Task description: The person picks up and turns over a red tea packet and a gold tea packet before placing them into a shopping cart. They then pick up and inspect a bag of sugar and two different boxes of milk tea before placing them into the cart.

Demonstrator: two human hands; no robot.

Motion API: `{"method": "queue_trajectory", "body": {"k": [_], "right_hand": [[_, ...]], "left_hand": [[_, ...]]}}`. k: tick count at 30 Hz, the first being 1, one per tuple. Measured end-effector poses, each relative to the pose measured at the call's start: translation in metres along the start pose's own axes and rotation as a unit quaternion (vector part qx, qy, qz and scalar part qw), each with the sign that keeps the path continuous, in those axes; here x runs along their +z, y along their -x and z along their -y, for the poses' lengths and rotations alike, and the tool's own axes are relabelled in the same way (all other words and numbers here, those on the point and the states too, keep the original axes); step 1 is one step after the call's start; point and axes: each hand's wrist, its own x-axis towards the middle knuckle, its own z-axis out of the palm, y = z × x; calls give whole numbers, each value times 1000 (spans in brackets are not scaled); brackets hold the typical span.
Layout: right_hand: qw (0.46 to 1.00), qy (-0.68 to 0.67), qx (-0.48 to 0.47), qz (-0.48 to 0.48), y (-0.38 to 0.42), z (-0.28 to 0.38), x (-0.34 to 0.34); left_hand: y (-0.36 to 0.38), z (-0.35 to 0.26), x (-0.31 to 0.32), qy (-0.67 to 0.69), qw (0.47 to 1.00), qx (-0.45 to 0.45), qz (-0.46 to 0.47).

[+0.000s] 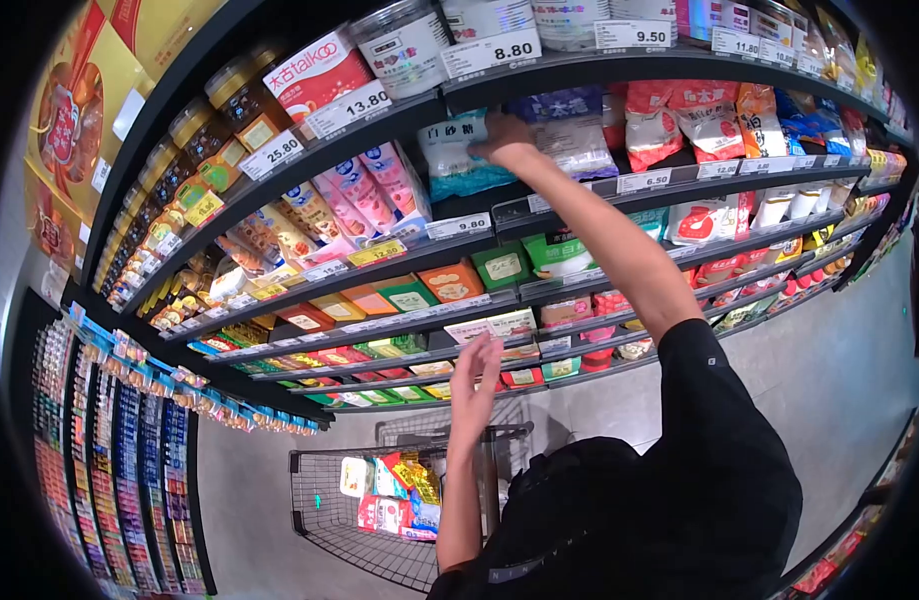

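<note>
My right hand (506,140) reaches up to the second shelf from the top, its fingers on the right edge of a light blue and white bag of sugar (457,160). The bag stands tilted on the shelf, just behind the 9.80 price tag (458,226). Part of the grip is hidden by the back of the hand. My left hand (474,380) is raised in front of the lower shelves with its fingers loosely bent and apart, holding nothing. To the right of the sugar bag lie purple-topped clear bags (569,135).
A wire shopping cart (324,490) with several packages (384,515) stands below on the grey floor (249,480). Pink cartons (354,190) sit left of the sugar. Jars and a taikoo box (309,75) line the top shelf. A rack (119,440) of small items is at the left.
</note>
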Motion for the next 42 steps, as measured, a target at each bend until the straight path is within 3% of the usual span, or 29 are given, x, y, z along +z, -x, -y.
{"method": "queue_trajectory", "body": {"k": [4,5,7,9,11,13,16,18,19,22,26,28,32,34,35,36,38,40,42], "right_hand": [[998,30,-10,-49,24,3,3],[996,27,-34,-76,26,0,6],[993,44,-59,-93,34,-2,4],[984,-75,-104,-120,51,-4,-2],[966,-115,-167,-162,57,-14,5],[972,-150,-152,-101,82,-10,-15],[973,-174,-141,-65,110,-14,-28],[939,-248,-205,-121,127,-21,-26],[913,-313,-219,-144,140,-21,-29],[905,-313,-224,-183,180,-27,-33],[900,-355,-198,-157,226,-40,-16],[911,-362,-142,-136,242,-41,-5],[904,-392,-124,-119,260,-33,7],[903,-397,-132,-101,273,-29,17],[902,-409,-127,-63,282,-27,22],[899,-420,-121,-26,293,-26,28],[889,-447,-89,36,317,-25,42],[892,-435,-100,72,342,-29,60],[892,-432,-92,97,364,-29,63]], "left_hand": [[-59,-31,6,-148,978,147,-4],[-69,-44,9,-155,979,129,-17],[-87,-64,15,-195,965,175,-29],[-95,-90,25,-173,972,156,-24],[-107,-85,25,-192,960,201,-36],[-106,-82,28,-180,959,213,-37],[-88,-66,24,-144,976,156,-47],[-74,-34,3,-243,946,203,-62],[-56,-28,-5,-250,948,182,-71],[11,7,-39,-264,946,133,-130],[121,46,-70,-328,906,-37,-264],[170,67,-70,-314,904,-77,-281],[229,79,-27,-212,917,-221,-256],[248,106,-13,-287,899,-250,-215],[255,112,-18,-399,828,-366,-144],[258,117,-17,-462,810,-332,-143],[231,76,1,-310,844,-398,-183],[234,79,1,-315,838,-400,-195],[239,94,-4,-432,813,-344,-186]]}}
